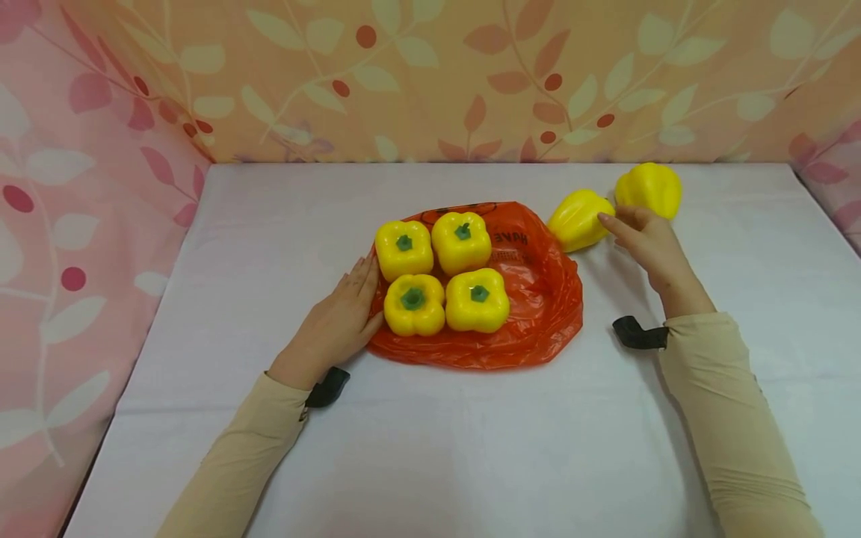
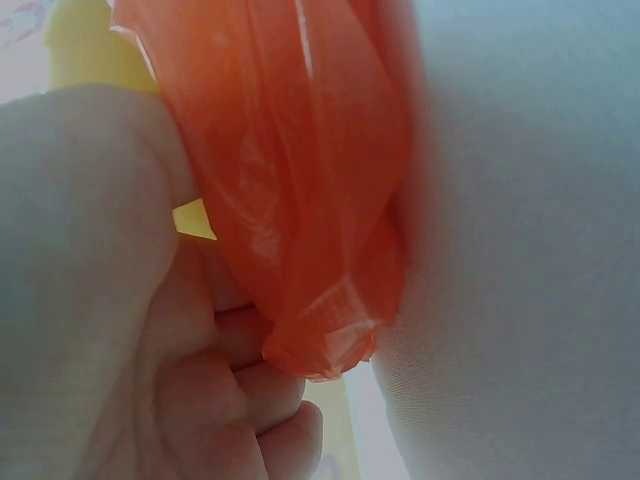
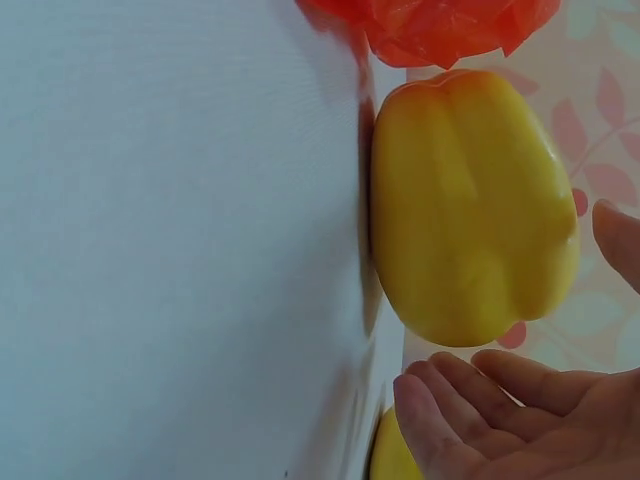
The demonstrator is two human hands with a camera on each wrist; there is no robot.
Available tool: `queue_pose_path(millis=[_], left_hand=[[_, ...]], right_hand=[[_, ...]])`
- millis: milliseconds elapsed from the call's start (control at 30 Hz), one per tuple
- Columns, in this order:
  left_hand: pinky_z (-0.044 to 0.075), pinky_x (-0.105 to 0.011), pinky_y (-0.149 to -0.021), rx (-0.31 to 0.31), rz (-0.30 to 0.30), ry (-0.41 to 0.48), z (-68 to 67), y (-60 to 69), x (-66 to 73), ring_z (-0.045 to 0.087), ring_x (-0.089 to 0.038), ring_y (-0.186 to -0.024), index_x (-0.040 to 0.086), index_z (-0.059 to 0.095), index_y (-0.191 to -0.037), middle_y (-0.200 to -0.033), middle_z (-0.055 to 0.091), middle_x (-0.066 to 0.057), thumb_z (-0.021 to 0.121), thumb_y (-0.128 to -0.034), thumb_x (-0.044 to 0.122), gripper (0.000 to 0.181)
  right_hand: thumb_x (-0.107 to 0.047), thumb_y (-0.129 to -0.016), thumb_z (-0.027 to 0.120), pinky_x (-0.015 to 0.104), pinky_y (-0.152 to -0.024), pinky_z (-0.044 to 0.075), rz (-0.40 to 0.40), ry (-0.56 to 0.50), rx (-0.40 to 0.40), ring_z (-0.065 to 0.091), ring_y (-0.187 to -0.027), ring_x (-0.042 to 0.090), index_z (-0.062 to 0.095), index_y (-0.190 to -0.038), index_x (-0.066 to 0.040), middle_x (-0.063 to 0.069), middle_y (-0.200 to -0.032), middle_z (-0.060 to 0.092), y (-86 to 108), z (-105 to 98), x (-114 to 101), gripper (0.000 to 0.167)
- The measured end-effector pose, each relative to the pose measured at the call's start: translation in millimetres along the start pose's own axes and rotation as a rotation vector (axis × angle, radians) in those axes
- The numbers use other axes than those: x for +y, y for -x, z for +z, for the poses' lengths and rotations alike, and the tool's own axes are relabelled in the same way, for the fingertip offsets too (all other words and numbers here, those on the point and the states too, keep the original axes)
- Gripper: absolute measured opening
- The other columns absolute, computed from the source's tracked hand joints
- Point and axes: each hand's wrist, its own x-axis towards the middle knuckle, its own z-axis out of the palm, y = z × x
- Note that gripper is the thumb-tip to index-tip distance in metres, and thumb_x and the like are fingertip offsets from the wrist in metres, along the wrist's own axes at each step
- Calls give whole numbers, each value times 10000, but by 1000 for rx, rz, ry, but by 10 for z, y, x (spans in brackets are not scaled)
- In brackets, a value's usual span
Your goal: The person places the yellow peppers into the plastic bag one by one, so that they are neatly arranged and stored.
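Four yellow bell peppers with green stems, one of them (image 1: 476,300) at the lower right, stand in two rows on a red plastic bag (image 1: 531,299). At the bag's left edge rests my left hand (image 1: 332,321), fingers nearly straight; the left wrist view shows it against the red plastic (image 2: 300,200). Right of the bag lies a fifth pepper (image 1: 580,219) on its side, large in the right wrist view (image 3: 470,210). My right hand (image 1: 649,250) is beside it with fingers apart and relaxed, thumb on the other side; contact is unclear.
A sixth yellow pepper (image 1: 649,190) lies behind my right hand, near the back edge of the white-covered table (image 1: 430,441). Floral cloth (image 1: 417,82) hangs behind the table and at its sides. A black strap piece sticks out at each wrist.
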Motion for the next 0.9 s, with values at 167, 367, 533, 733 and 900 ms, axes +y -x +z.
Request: queue_pose_path(millis=[167,367,533,733,900], left_hand=[[164,-448,-1131,-2,-1,1,8,-1,-5,103,-310,-1425,-74,56,-1476,-1545,97,-213,499,-969,270,757],[165,-450,-1130,-1,1,3,10,-1,-8,99,-306,-1426,-71,49,-1477,-1547,89,-209,498,-969,269,759],[164,-449,-1130,-3,1,3,4,0,-6,100,-308,-1426,-73,52,-1476,-1547,91,-209,499,-968,266,757],[160,-445,-1132,-8,-2,5,1,0,-1,98,-309,-1426,-74,49,-1476,-1547,87,-209,495,-970,267,756],[165,-449,-1130,-7,-1,0,-4,1,2,103,-313,-1425,-77,53,-1475,-1547,90,-212,496,-970,266,754]], right_hand=[[-562,-906,480,481,-1088,275,31,0,-56,358,-1219,349,227,-1459,75,250,-1472,296,-44,18,-15,880],[-583,-889,496,511,-1066,256,59,56,-105,331,-1210,358,308,-1419,94,251,-1376,360,-69,36,-22,880],[-556,-895,515,507,-1082,251,57,61,-155,322,-1239,344,275,-1448,66,227,-1407,339,-71,26,-33,867],[-500,-901,556,480,-1076,272,10,38,-162,331,-1210,301,317,-1448,16,181,-1379,365,-56,34,-48,789],[-429,-884,626,492,-1090,259,-13,12,-133,330,-1247,320,229,-1494,-30,202,-1432,352,-31,43,-55,829]])
